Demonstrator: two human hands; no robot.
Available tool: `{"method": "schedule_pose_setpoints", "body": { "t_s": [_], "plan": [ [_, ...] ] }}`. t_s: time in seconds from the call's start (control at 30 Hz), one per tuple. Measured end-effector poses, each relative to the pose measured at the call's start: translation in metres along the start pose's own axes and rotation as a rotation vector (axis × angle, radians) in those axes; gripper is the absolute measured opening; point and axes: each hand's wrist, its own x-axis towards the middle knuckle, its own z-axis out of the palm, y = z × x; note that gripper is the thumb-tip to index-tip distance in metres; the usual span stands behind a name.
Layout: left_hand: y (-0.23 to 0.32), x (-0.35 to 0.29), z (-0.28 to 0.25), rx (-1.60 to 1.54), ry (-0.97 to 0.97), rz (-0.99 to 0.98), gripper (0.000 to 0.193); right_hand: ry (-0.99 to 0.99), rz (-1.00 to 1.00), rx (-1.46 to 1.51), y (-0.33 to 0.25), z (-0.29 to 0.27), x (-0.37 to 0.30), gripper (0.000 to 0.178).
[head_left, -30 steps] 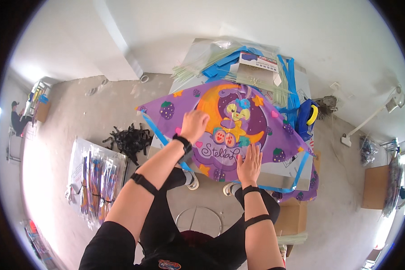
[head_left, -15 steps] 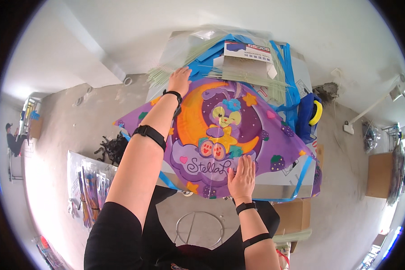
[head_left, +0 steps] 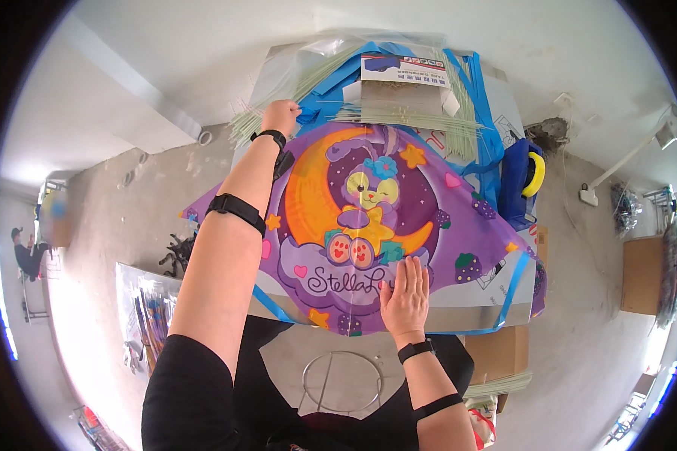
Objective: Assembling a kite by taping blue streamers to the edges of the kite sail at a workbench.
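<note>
A purple kite sail (head_left: 308, 203), printed with a cartoon rabbit, an orange moon and stars, lies spread over the near part of the table. My right hand (head_left: 406, 297) rests flat on its lower part, fingers stretched out and holding nothing. Beyond the sail's upper left edge, my left hand (head_left: 280, 116) is closed, its fingertips pinched at the end of a blue strip (head_left: 307, 116). That strip belongs to a loose heap of blue strips (head_left: 342, 79) at the far left of the table. The left fingertips show only in part.
Thin pale green rods (head_left: 462, 120) lie around an open cardboard box (head_left: 399, 98) at the back. On the right sits a blue tape dispenser with a yellow roll (head_left: 535, 174). A metal-ringed stool (head_left: 342, 376) stands below the near edge. Bundled rods in plastic (head_left: 147, 312) are at left.
My left hand has gone from lying with fingers extended on the blue strips to a closed pinch, slightly farther away and leftward. My right hand stays flat on the sail.
</note>
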Motion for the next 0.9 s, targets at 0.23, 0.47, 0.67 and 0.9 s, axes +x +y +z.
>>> {"method": "schedule_pose_setpoints", "body": {
  "t_s": [0.23, 0.47, 0.67, 0.9],
  "plan": [
    [-0.04, 0.081, -0.007, 0.047, 0.149, -0.014, 0.009, 0.033, -0.028, -0.003, -0.015, -0.028, -0.027, 0.051],
    [-0.077, 0.12, -0.021, 0.244, 0.105, -0.019, 0.037, 0.0, -0.059, 0.059, -0.039, -0.045, -0.042, 0.051],
    [-0.102, 0.134, -0.052, 0.391, 0.117, 0.103, 0.024, -0.003, -0.101, 0.08, -0.051, -0.054, -0.043, 0.05],
    [-0.101, 0.148, -0.066, 0.16, 0.114, -0.136, 0.016, -0.045, -0.101, 0.054, -0.049, -0.066, -0.041, 0.052]
  ]
}}
